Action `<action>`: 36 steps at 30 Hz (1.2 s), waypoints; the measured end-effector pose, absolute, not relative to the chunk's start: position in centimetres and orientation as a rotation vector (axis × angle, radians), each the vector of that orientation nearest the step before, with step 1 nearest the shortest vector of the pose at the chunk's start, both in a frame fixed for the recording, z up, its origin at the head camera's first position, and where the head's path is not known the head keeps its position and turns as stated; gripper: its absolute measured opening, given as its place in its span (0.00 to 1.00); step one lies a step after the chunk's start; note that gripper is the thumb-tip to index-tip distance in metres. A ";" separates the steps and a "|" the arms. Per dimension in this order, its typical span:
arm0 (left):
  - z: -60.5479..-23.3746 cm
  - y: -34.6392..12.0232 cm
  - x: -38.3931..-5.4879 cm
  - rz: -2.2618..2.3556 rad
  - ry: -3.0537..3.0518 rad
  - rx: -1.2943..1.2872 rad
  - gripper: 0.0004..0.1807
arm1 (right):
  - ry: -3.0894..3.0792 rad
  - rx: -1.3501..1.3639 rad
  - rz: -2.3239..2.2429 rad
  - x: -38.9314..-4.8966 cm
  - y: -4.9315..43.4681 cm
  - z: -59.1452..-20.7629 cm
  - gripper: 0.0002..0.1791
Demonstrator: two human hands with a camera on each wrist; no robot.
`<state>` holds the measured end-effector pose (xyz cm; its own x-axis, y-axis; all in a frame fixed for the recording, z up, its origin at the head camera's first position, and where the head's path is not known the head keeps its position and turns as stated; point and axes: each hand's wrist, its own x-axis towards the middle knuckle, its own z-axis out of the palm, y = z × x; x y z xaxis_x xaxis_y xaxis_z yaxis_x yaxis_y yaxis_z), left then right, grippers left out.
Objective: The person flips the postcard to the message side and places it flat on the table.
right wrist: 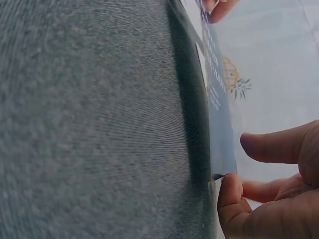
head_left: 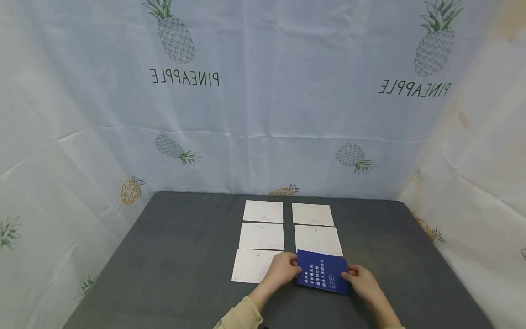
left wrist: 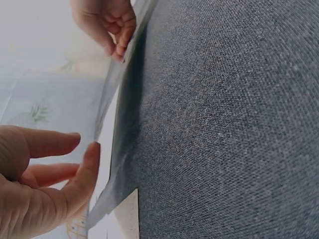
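A dark blue card (head_left: pixel 322 272) with white lettering lies slightly askew at the front of the right-hand column of white cards. At its left edge is my left hand (head_left: pixel 280 268), also partly over a white card (head_left: pixel 248 266). My right hand (head_left: pixel 361 279) is at the blue card's right edge. In the left wrist view the left thumb and fingers (left wrist: pixel 92 159) stand apart, one fingertip at the card's edge. A right fingertip (right wrist: pixel 230 181) touches the card's corner in the right wrist view, its thumb raised off the surface.
Several white cards lie in two columns, including a back left card (head_left: pixel 263 211), a back right card (head_left: pixel 313 214) and one behind the blue card (head_left: pixel 317 240). The dark grey table (head_left: pixel 176 265) is bordered by a pineapple-print curtain (head_left: pixel 263 105).
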<state>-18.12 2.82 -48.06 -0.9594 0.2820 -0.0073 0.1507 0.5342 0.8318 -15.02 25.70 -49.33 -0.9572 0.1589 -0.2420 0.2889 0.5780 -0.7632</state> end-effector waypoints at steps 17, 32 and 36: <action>-47.6 3.4 -18.5 1.677 2.621 0.304 0.05 | 2.703 0.538 -1.456 -14.9 26.8 -47.5 0.27; -49.1 3.0 -18.9 1.737 2.564 0.449 0.03 | 2.548 0.716 -1.835 -14.8 27.4 -48.4 0.30; -49.4 2.8 -18.7 1.714 2.559 0.455 0.03 | 2.577 0.714 -1.670 -14.7 27.7 -48.6 0.25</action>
<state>-18.75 2.76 -49.35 -0.9569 0.2557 0.1375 0.2245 0.3515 0.9089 -14.68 27.72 -48.60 -0.8972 0.3763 -0.2311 0.3646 0.3360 -0.8685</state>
